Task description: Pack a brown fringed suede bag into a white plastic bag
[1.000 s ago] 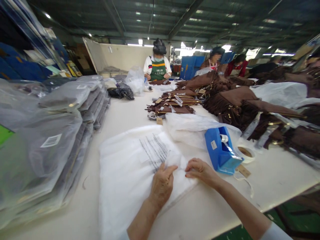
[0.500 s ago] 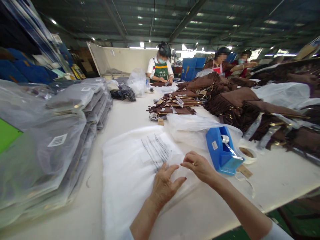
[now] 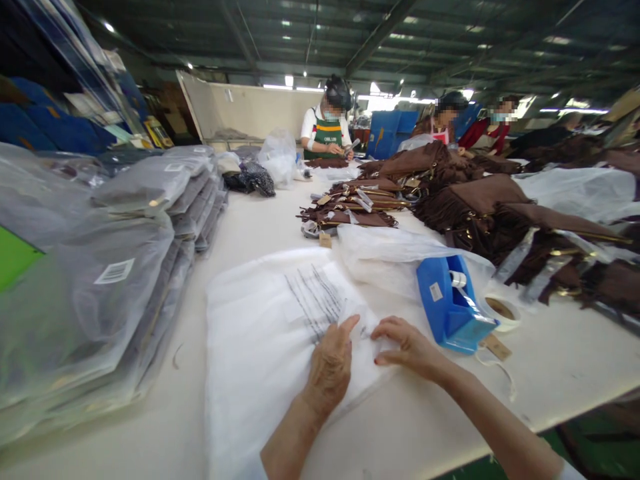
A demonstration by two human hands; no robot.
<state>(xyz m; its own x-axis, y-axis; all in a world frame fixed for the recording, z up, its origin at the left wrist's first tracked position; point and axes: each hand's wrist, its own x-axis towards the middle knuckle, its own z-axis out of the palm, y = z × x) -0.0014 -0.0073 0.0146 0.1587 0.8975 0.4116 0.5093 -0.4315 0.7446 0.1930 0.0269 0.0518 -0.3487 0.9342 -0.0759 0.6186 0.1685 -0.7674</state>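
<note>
A stack of clear plastic bags point(image 3: 260, 333) with printed black lines lies flat on the white table point(image 3: 550, 360) in front of me. My left hand point(image 3: 330, 365) rests on the stack's near right corner, fingers closed together and pressing down. My right hand point(image 3: 407, 345) sits just to its right, fingers curled in a pinch at the edge of the top bag. Both hands touch the plastic near the printed lines.
A blue tape dispenser point(image 3: 450, 305) and a tape roll point(image 3: 501, 311) stand right of my hands. Bagged grey goods point(image 3: 100, 280) are piled at the left. Brown fringed bags point(image 3: 500, 213) cover the right side. Other people point(image 3: 327, 127) work at the far end.
My right hand, raised a little half a second ago, has come down onto the bag edge. My left hand's fingers have drawn together on the plastic. The view has shifted slightly.
</note>
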